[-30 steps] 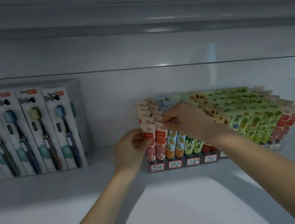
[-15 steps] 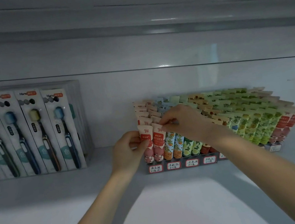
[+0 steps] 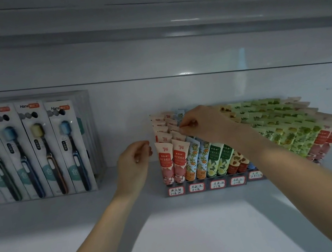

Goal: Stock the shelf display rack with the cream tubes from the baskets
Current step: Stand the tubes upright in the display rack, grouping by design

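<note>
Shelf [image 3: 189, 232] white, glossy; toothbrush packs [image 3: 32, 148] read "Hane"; left hand [image 3: 134, 166] loose, empty; right hand [image 3: 206, 125] pinches cream tube [image 3: 176, 132] in rack [image 3: 207, 189].

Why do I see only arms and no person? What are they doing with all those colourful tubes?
The camera sits on a person's head and looks down, so only their bare arms show. On the white shop shelf stands a dark stepped display rack filled with rows of colourful cream tubes. The right hand pinches the top of a pink cream tube in a back row. The left hand hangs beside the rack, loosely curled, holding nothing. On the left stand packaged toothbrushes.
</note>
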Demonstrator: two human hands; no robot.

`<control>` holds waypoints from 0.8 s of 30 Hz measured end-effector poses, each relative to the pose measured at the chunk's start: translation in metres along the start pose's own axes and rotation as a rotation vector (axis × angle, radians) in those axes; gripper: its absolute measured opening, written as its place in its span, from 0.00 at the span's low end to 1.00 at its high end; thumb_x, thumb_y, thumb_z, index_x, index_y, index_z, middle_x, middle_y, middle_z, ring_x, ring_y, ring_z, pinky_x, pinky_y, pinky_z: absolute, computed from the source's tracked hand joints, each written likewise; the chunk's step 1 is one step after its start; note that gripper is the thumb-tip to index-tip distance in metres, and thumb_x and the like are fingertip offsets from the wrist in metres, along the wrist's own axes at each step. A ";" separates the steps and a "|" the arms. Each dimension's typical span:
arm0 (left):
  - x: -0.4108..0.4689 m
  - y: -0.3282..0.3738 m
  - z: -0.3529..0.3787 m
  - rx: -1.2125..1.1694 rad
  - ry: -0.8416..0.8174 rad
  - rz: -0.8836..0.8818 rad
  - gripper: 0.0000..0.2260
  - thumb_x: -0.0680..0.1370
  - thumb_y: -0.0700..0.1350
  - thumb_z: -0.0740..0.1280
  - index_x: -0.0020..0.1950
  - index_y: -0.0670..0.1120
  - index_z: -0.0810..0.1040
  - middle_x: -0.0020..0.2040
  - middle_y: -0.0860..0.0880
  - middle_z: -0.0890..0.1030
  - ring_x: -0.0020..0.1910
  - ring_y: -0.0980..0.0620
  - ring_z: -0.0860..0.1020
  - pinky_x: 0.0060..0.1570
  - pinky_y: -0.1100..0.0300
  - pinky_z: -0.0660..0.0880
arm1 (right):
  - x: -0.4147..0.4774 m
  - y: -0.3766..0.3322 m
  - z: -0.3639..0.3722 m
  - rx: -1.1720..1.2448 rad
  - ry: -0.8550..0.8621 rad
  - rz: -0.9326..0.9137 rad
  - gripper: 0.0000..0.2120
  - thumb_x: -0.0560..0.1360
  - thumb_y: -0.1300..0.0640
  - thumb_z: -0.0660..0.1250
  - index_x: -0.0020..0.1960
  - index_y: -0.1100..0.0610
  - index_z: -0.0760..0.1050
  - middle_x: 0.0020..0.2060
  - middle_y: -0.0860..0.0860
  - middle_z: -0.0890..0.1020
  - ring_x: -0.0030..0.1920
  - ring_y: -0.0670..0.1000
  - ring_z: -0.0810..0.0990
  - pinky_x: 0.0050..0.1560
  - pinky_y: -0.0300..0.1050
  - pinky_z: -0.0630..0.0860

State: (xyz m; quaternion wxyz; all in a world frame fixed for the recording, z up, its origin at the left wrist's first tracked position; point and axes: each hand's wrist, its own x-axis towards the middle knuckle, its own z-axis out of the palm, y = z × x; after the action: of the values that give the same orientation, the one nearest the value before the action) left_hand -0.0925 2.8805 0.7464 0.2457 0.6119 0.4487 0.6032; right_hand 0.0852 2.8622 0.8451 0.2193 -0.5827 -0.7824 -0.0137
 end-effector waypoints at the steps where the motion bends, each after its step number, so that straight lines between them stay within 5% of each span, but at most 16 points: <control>1: 0.004 0.001 0.001 0.018 -0.002 -0.003 0.06 0.78 0.36 0.62 0.51 0.43 0.78 0.45 0.47 0.80 0.43 0.52 0.79 0.50 0.53 0.77 | 0.000 0.000 0.000 0.013 0.004 0.007 0.10 0.77 0.54 0.65 0.54 0.56 0.80 0.52 0.50 0.81 0.49 0.48 0.77 0.48 0.38 0.71; 7: 0.016 0.005 0.009 0.059 -0.115 -0.023 0.08 0.76 0.34 0.65 0.52 0.40 0.81 0.44 0.50 0.80 0.39 0.63 0.76 0.38 0.75 0.72 | 0.003 -0.001 0.001 0.026 -0.032 0.013 0.09 0.76 0.54 0.66 0.52 0.56 0.81 0.50 0.50 0.81 0.50 0.50 0.79 0.50 0.42 0.74; 16: 0.019 0.001 0.010 0.072 -0.144 -0.042 0.06 0.74 0.34 0.67 0.48 0.40 0.81 0.41 0.49 0.80 0.36 0.63 0.77 0.39 0.68 0.74 | 0.006 -0.004 0.006 0.024 -0.077 -0.033 0.09 0.75 0.57 0.67 0.53 0.59 0.81 0.52 0.51 0.82 0.48 0.47 0.78 0.51 0.40 0.74; 21: 0.017 0.001 0.007 0.017 -0.136 -0.064 0.05 0.74 0.34 0.67 0.45 0.43 0.80 0.40 0.48 0.80 0.37 0.60 0.78 0.44 0.61 0.76 | 0.009 -0.003 0.008 0.028 -0.085 -0.036 0.09 0.76 0.57 0.66 0.53 0.58 0.81 0.47 0.50 0.81 0.30 0.40 0.71 0.28 0.29 0.72; 24: 0.016 0.001 0.008 -0.003 -0.130 -0.070 0.05 0.74 0.33 0.67 0.46 0.41 0.81 0.41 0.47 0.81 0.39 0.58 0.78 0.47 0.56 0.76 | 0.009 -0.003 0.010 0.014 -0.073 -0.036 0.09 0.76 0.57 0.66 0.54 0.58 0.81 0.51 0.51 0.81 0.31 0.41 0.70 0.34 0.32 0.71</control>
State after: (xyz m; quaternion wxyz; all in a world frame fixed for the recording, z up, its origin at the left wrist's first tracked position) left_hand -0.0869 2.8954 0.7549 0.2961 0.6334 0.4521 0.5538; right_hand 0.0772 2.8724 0.8402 0.1944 -0.5670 -0.8004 0.0088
